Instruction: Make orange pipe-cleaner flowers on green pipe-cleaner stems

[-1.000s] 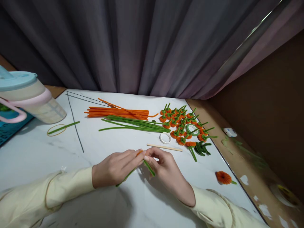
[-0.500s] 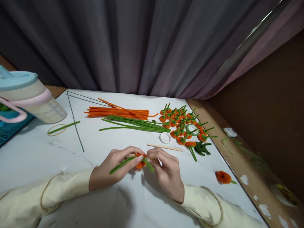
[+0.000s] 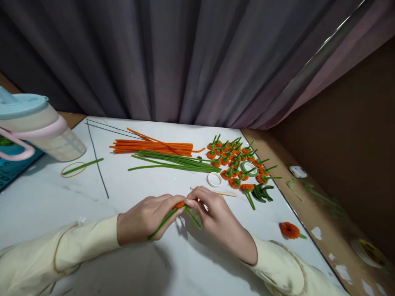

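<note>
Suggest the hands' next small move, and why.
Probably bring the two green lengths together below the orange piece and twist them once, the left hand steadying. They splay apart, while that hand holds the piece and the right hand pinches at its edge, close to where they meet.

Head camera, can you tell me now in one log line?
left hand: holds orange piece; right hand: at its edge; green strips: splayed beside it; wooden stick: beyond right hand
</note>
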The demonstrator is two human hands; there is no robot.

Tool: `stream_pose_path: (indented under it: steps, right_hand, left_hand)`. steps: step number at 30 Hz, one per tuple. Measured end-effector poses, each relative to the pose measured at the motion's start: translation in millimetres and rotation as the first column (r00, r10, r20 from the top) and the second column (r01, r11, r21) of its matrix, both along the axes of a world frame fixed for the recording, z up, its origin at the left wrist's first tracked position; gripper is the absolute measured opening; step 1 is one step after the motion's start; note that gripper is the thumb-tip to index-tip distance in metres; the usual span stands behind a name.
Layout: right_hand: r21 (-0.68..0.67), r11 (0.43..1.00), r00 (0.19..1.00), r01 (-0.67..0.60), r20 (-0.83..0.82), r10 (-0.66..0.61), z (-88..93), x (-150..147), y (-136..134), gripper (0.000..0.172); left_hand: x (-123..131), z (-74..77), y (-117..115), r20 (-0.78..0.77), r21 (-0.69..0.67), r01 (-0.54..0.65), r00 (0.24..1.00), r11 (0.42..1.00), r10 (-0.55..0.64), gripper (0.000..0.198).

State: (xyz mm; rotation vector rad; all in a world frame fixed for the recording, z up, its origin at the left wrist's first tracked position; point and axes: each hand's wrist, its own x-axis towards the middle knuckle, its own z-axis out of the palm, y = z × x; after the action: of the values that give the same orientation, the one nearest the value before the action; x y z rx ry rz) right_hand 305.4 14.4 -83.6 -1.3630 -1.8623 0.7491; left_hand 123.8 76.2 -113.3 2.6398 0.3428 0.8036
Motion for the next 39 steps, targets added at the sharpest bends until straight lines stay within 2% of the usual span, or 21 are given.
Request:
stream_pose_path:
  steps: [5,7,12,16,18,20,22,25,28,30,34,39]
  right_hand:
    - [0.017,0.999,0.999,-0.035,0.01,0.035,0.3,1,-1,0.02]
    - [0.01,0.999,0.999,-0.037,-0.002,0.037,0.7,1,1,0.02]
    - [0.006,1.0,0.996,0.009,-0.094,-0.009,-0.9,-2,0,0.022]
    - [0.174,0.985,0.993,0.007,-0.119,0.014,-5.8,-6,-6,0.021]
    - [0.246,0.969,0.994,-0.017,-0.098,0.042,-7.6,-7,-8,0.02]
    - [0.275,0.961,0.995,-0.035,-0.083,0.06,-7.1,-7,-9,0.02]
    - [0.234,0.972,0.994,-0.036,-0.089,0.058,-3.8,-5,-8,0.02]
    - [0.06,0.998,0.99,0.017,-0.141,-0.008,5.0,-1,-5,0.019]
    - [-0.122,0.992,0.974,0.042,-0.215,-0.068,13.1,4,-4,0.021]
    - [-0.192,0.981,0.969,0.019,-0.238,-0.065,16.0,6,-3,0.022]
    - [-0.208,0.978,0.979,-0.02,-0.205,-0.024,17.0,6,-4,0.018]
    - [-0.166,0.985,0.993,-0.039,-0.112,0.02,17.3,5,-4,0.021]
  left_hand:
    - [0,-0.4,-1,0.034,0.059,-0.01,0.999,0.998,0.008,0.025]
    - [0,-0.3,-1,0.03,0.041,-0.007,1.0,0.999,0.006,0.024]
    - [0,4.1,-7,0.062,-0.189,-0.035,0.997,0.981,0.048,0.021]
    - [1,15.2,-11,0.015,-0.461,-0.062,0.997,0.885,0.077,0.014]
    - [2,20.8,-11,-0.006,-0.538,-0.058,0.998,0.841,0.065,0.012]
    - [2,23.9,-10,-0.009,-0.561,-0.061,0.998,0.826,0.068,0.012]
    - [2,24.2,-9,0.019,-0.551,-0.065,0.996,0.832,0.091,0.012]
    - [1,22.2,-8,0.085,-0.519,-0.075,0.987,0.852,0.139,0.016]
    - [1,21.5,-9,0.106,-0.509,-0.095,0.98,0.856,0.171,0.017]
    - [1,22.0,-9,0.102,-0.512,-0.103,0.978,0.853,0.179,0.017]
    - [1,19.9,-9,0.081,-0.461,-0.117,0.982,0.88,0.173,0.018]
    - [0,12.0,-8,0.127,-0.15,-0.085,0.986,0.985,0.104,0.021]
